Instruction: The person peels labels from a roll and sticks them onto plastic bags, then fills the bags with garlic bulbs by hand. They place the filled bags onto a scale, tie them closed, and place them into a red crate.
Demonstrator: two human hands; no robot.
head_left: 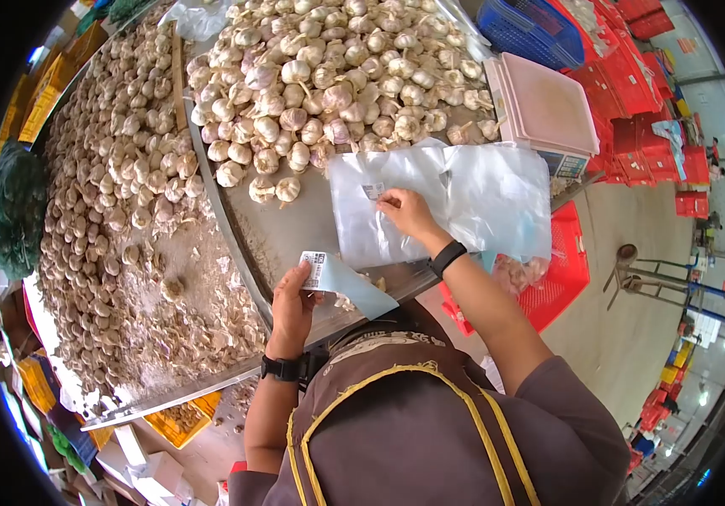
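Observation:
My left hand (292, 299) pinches a strip of sticker labels (316, 271), its pale blue backing (358, 291) curling away to the right above the table's near edge. On the stack of clear plastic bags (489, 190) lies a small printed sticker (373, 191). The fingers of my right hand (409, 211) are drawn together at the lower edge of that sticker, touching the top bag. Whole garlic bulbs (312, 93) are heaped just beyond the bags, and two loose bulbs (274, 191) lie to their left.
A digital scale (548, 105) stands right of the garlic, with a blue basket (531, 32) behind it. A metal divider (223, 211) separates another garlic pile (84, 219) on the left. A red crate (569, 270) sits below the table edge; a stool (628, 253) stands farther right.

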